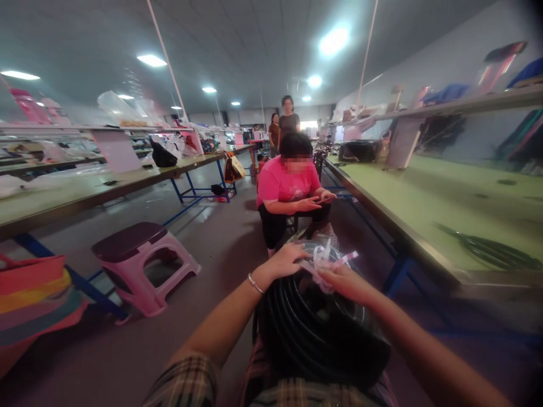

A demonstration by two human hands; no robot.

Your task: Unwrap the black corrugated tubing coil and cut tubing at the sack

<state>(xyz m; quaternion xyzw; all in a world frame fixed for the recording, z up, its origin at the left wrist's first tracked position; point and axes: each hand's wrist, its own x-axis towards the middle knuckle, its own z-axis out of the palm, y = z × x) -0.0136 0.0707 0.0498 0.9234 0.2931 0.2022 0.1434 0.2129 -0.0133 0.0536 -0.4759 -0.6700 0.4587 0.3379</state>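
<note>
A thick coil of black tubing (292, 316) lies across my lap, its loops stacked. Translucent white plastic (322, 261), bunched into loops and strips, sits at the coil's far end between my hands. My right hand (345, 281) pinches this plastic from the right side. A pale pinkish strip (348, 259) sticks out above those fingers. From the left, my left hand (285, 261), with a bracelet on the wrist, has its fingers bent onto the plastic's edge. Whether the plastic is a bag or tape is too blurred to tell.
A person in a pink top (286, 183) sits just ahead, holding a phone-like object. A pink stool (146, 265) and a striped bag (38, 299) stand at left. Long workbenches (424, 198) run along both sides; the right one bears black coiled tubing (496, 249). Two people stand farther back.
</note>
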